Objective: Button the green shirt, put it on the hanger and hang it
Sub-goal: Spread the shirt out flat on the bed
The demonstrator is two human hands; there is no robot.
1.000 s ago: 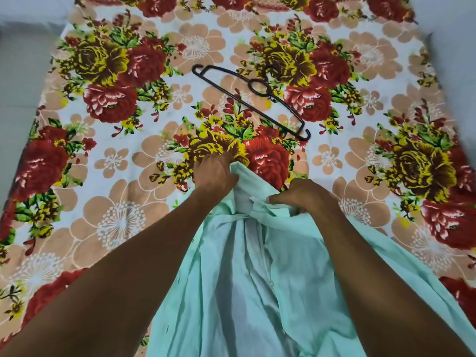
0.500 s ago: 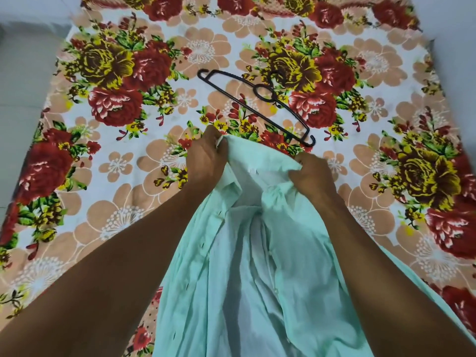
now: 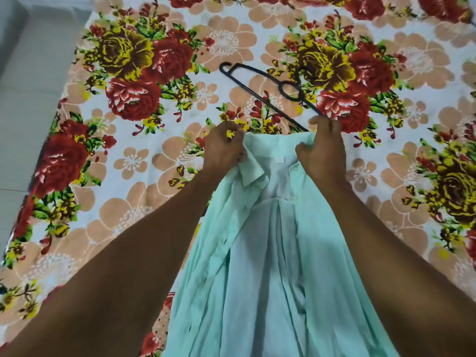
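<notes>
Left hand point(image 3: 223, 148) and right hand point(image 3: 322, 148) closed on green shirt point(image 3: 270, 248) collar; front unbuttoned; risk: fabric covering hanger point(image 3: 268, 91), snagging plackets misaligned on bed point(image 3: 154, 176).

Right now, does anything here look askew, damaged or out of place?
Nothing stands out. The left hand and right hand hold the green shirt open at the collar, unbuttoned. The black hanger lies flat on the floral sheet, just beyond it.

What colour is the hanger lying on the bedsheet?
Black: the hanger shows clearly against the floral bedsheet in the head view.
</notes>
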